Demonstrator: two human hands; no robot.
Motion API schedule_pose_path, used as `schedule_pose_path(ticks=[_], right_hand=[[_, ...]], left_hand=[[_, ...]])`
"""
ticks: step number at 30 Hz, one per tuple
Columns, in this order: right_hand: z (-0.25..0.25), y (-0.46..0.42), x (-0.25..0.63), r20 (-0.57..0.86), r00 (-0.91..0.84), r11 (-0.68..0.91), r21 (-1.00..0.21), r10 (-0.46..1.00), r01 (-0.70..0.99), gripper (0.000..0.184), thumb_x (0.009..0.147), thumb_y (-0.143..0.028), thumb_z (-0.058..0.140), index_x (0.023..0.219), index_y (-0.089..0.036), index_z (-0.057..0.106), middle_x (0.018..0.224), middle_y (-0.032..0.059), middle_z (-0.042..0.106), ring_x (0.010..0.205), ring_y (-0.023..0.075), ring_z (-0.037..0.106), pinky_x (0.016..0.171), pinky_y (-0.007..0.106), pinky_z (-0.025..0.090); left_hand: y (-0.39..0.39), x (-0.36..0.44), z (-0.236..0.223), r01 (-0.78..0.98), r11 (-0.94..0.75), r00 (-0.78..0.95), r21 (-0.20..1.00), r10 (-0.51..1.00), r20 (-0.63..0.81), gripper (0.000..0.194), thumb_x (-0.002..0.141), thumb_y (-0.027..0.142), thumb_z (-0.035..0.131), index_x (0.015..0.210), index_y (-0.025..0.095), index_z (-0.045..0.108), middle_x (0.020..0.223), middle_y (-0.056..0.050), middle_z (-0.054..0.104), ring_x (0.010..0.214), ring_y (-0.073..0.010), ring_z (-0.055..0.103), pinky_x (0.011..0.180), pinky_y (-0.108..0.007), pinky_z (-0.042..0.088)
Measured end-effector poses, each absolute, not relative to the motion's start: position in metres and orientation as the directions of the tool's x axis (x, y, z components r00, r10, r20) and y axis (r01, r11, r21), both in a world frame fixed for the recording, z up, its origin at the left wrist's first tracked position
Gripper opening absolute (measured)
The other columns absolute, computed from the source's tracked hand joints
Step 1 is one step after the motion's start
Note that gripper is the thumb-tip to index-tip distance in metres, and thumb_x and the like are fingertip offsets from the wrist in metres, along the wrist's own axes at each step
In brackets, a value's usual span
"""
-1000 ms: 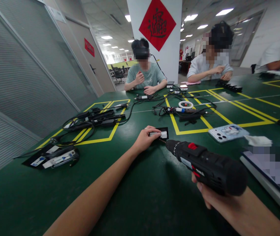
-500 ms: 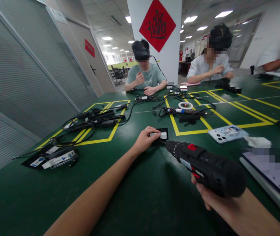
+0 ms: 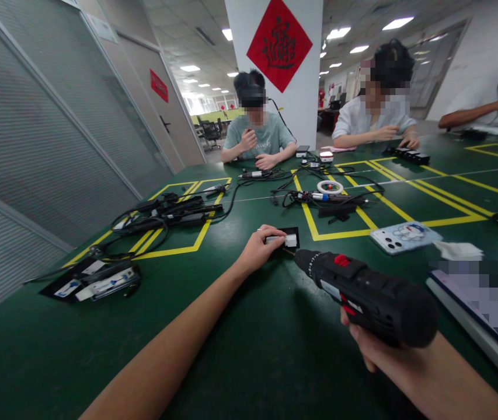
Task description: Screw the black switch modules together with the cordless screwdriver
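Note:
My right hand (image 3: pixel 371 344) is wrapped round the grip of a black and red cordless drill (image 3: pixel 362 291), which lies level and points away to the left. Its thin bit reaches the near side of a small white block (image 3: pixel 291 240); whether the tip touches it I cannot tell. That block rests on a small black plate (image 3: pixel 293 231) on the green table. My left hand (image 3: pixel 260 248) is closed over the block's left part, thumb in front and fingers behind, hiding much of it.
Tangled black cables and tools (image 3: pixel 174 213) lie at left, near black packets (image 3: pixel 95 280). Beyond the block are a soldering-type pen (image 3: pixel 327 197) and a white ring (image 3: pixel 330 186). A phone (image 3: pixel 406 236), tissue (image 3: pixel 459 251) and tablet-like device (image 3: pixel 485 315) lie right. Co-workers sit across the table.
Both my hands, the drill and the white block stay practically still. Across the table, the co-worker at right lowers a hand towards black parts, and the far-right person's arms shift.

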State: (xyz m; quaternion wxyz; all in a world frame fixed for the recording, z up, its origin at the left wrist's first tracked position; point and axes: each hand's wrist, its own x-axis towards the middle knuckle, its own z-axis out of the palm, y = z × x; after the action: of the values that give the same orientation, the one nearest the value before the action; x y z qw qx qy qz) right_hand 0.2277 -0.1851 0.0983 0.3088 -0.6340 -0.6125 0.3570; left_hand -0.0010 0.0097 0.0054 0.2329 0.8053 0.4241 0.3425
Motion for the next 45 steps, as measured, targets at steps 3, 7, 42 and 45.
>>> schedule_pose_path(ticks=[3,7,42,45], right_hand=[[0.096,-0.185,0.229,-0.098,-0.002,-0.082,-0.837,0.995,0.541,0.008,0.068,-0.03,0.065,0.06,-0.028,0.063,0.05,-0.0045,0.062,0.051,0.0158,0.061,0.047,0.021,0.05],[0.098,-0.185,0.227,-0.095,0.0,-0.082,-0.854,0.995,0.513,0.004,0.069,-0.029,0.064,0.065,-0.028,0.064,0.053,-0.0042,0.064,0.047,0.0149,0.06,0.046,0.022,0.05],[0.104,-0.184,0.22,-0.085,0.005,-0.08,-0.916,0.996,0.394,0.014,0.071,-0.022,0.061,0.083,-0.026,0.066,0.075,-0.0006,0.07,0.049,0.0141,0.06,0.048,0.024,0.053],[0.103,-0.185,0.221,-0.067,0.019,-0.069,-0.912,0.998,0.404,0.015,0.07,-0.021,0.062,0.083,-0.027,0.066,0.074,-0.0008,0.07,0.05,0.0144,0.061,0.048,0.024,0.053]], left_hand=[[0.008,0.0,0.006,0.531,-0.522,0.401,0.668,0.849,0.344,0.027,0.087,0.033,0.052,0.106,0.015,0.059,0.111,-0.008,0.059,0.101,-0.0223,0.056,0.088,-0.045,0.046],[0.007,0.0,0.007,0.535,-0.523,0.402,0.663,0.848,0.345,0.027,0.087,0.033,0.052,0.107,0.015,0.058,0.112,-0.009,0.058,0.103,-0.0229,0.055,0.089,-0.046,0.045],[0.012,-0.007,0.003,0.511,-0.528,0.456,0.678,0.835,0.308,0.028,0.086,0.031,0.054,0.11,0.016,0.057,0.117,-0.009,0.056,0.104,-0.0236,0.054,0.088,-0.046,0.047],[0.012,-0.007,0.003,0.513,-0.522,0.452,0.681,0.839,0.303,0.029,0.086,0.031,0.054,0.111,0.016,0.056,0.117,-0.009,0.055,0.104,-0.0235,0.055,0.087,-0.045,0.047]])
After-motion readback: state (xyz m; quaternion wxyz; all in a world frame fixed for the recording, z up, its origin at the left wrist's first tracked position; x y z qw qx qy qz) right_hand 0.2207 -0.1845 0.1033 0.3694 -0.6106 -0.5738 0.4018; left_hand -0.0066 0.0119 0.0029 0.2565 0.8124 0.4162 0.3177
